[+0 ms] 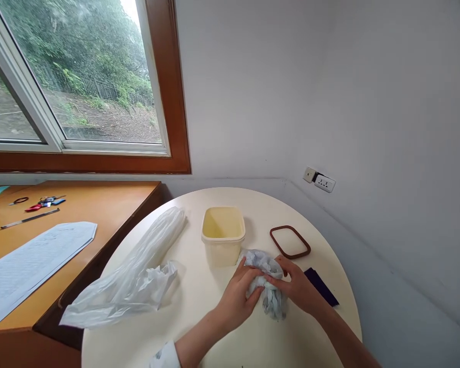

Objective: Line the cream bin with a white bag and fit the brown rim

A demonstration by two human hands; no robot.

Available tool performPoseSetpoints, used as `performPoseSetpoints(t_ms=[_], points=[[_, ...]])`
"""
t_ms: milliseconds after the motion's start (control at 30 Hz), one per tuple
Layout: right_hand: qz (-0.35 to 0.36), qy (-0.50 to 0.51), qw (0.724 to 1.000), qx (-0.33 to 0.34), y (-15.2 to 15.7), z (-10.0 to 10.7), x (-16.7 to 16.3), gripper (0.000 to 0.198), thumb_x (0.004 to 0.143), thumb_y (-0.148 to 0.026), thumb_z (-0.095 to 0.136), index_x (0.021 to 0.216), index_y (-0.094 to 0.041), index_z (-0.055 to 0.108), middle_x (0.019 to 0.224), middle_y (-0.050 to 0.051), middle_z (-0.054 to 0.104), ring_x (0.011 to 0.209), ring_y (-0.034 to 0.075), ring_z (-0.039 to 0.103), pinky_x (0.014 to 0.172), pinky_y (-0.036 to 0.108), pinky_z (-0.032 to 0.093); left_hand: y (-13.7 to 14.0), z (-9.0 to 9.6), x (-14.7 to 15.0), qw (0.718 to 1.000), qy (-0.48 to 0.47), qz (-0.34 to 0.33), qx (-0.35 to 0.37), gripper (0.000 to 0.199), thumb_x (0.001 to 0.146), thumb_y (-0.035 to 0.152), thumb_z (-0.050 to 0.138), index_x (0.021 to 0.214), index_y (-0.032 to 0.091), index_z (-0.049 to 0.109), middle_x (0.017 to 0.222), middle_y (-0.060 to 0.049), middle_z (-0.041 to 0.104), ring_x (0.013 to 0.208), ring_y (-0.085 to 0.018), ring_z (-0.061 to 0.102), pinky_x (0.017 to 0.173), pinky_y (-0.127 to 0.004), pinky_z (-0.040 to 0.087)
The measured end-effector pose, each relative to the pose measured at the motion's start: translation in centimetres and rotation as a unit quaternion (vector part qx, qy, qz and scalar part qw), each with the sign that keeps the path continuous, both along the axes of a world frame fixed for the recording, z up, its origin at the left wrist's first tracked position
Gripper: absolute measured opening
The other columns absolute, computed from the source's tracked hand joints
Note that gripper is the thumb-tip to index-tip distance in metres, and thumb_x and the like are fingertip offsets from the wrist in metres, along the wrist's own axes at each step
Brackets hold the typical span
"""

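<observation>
Both hands grip a crumpled, whitish-grey plastic bag (275, 301) over the round table. My left hand (239, 294) has its fingers pressed into the bag's left side. From the right, my right hand (299, 286) pinches the bag near its gathered middle, and the lower end hangs bunched below the fingers. Whether anything is inside the bag I cannot tell. Just behind the hands stands a cream plastic bin (223, 250), upright and open at the top. A brown rounded frame (290, 242) lies flat beyond my right hand. Near my right wrist is a dark purple folded piece (322, 287).
A long translucent plastic bag (138, 276) lies on the left of the white round table (203, 327). The wooden desk (111, 204) at the left holds papers (42, 255), a pen (29, 219) and keys (46, 203). Wall sockets (324, 183) are at the back right.
</observation>
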State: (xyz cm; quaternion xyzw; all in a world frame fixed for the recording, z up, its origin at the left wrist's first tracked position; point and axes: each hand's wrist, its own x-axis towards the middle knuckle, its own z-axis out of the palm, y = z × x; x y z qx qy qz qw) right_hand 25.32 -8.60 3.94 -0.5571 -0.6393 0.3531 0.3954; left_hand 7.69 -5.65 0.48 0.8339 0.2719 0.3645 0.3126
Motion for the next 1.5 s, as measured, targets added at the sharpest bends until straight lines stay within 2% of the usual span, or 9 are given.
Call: performPoseSetpoints(t_ms=[200,467,733,833,1033,1133,1233,1400,1500], points=[[-0.011,0.073,0.997,0.03,0.2,0.1,-0.6,0.02,0.074,-0.037,0.059,0.075,-0.017,0.058,0.07,0.001,0.055,0.069,0.016,0.049,0.064,0.026,0.042,0.3,-0.1,-0.1,1.0,0.002,-0.02,0.013,0.031,0.078,0.011,0.046,0.106,0.023,0.054,0.093,-0.006,0.058,0.093,-0.018,0.055,0.108,-0.048,0.017],[-0.132,0.116,0.979,0.103,0.8,-0.7,-0.6,0.026,0.072,-0.036,0.062,0.062,-0.017,0.048,0.054,-0.004,0.04,0.053,0.009,0.035,0.048,0.021,0.033,0.3,0.3,-0.3,0.999,-0.011,-0.04,0.009,0.035,0.067,0.001,0.046,0.096,0.019,0.055,0.093,-0.007,0.052,0.098,-0.018,0.05,0.109,-0.046,0.014],[-0.206,0.1,0.964,0.138,1.5,-1.4,-1.9,0.025,0.071,-0.036,0.063,0.063,-0.017,0.049,0.054,-0.004,0.044,0.053,0.01,0.04,0.048,0.02,0.035,-0.3,2.1,0.0,0.986,-0.088,-0.08,-0.118,0.009,0.077,0.022,0.052,0.084,0.018,0.054,0.096,-0.007,0.053,0.102,-0.021,0.046,0.106,-0.044,0.014],[-0.179,0.099,0.969,0.14,1.5,-1.3,-2.3,0.026,0.071,-0.035,0.063,0.061,-0.018,0.046,0.054,-0.005,0.042,0.053,0.009,0.039,0.048,0.02,0.035,-0.4,2.3,0.4,0.982,-0.097,-0.063,-0.15,0.011,0.076,0.028,0.057,0.074,0.018,0.052,0.089,-0.005,0.055,0.097,-0.021,0.048,0.104,-0.041,0.017],[-0.184,0.201,0.958,0.091,1.2,-1.6,-2.2,0.027,0.072,-0.036,0.064,0.061,-0.017,0.047,0.051,-0.005,0.045,0.049,0.009,0.039,0.045,0.02,0.035,-0.3,2.3,0.5,0.978,-0.104,-0.029,-0.177,0.012,0.069,0.009,0.054,0.072,0.018,0.047,0.078,-0.001,0.057,0.081,-0.016,0.052,0.099,-0.038,0.022],[-0.183,0.281,0.94,0.057,1.2,-1.9,-2.1,0.024,0.072,-0.037,0.064,0.068,-0.017,0.052,0.053,-0.004,0.048,0.05,0.01,0.044,0.047,0.022,0.038,-0.3,2.4,0.5,0.973,-0.12,-0.024,-0.193,0.011,0.071,0.007,0.048,0.074,0.017,0.049,0.076,-0.001,0.055,0.074,-0.014,0.05,0.082,-0.031,0.035],[-0.17,0.338,0.925,0.031,1.2,-1.8,-2.0,0.022,0.073,-0.037,0.065,0.081,-0.018,0.056,0.062,-0.001,0.055,0.056,0.012,0.051,0.054,0.024,0.044,-0.2,2.4,0.5,0.968,-0.139,-0.002,-0.208,0.012,0.071,0.007,0.045,0.076,0.017,0.049,0.071,0.0,0.051,0.066,-0.012,0.045,0.062,-0.024,0.035],[-0.017,0.358,0.932,-0.046,0.6,-0.8,-1.8,0.027,0.076,-0.033,0.063,0.099,-0.02,0.056,0.088,0.005,0.063,0.08,0.017,0.059,0.073,0.029,0.047,0.2,2.0,0.5,0.96,-0.153,0.022,-0.235,0.006,0.073,0.011,0.049,0.075,0.016,0.048,0.065,0.002,0.048,0.06,-0.011,0.042,0.055,-0.022,0.033],[0.06,0.343,0.935,-0.065,0.2,-0.3,-1.5,0.034,0.074,-0.028,0.065,0.106,-0.021,0.055,0.099,0.006,0.062,0.092,0.018,0.057,0.079,0.03,0.045,0.6,1.9,0.5,0.96,-0.166,0.028,-0.222,0.006,0.07,0.011,0.053,0.074,0.015,0.053,0.075,-0.002,0.051,0.07,-0.014,0.047,0.062,-0.024,0.036]])
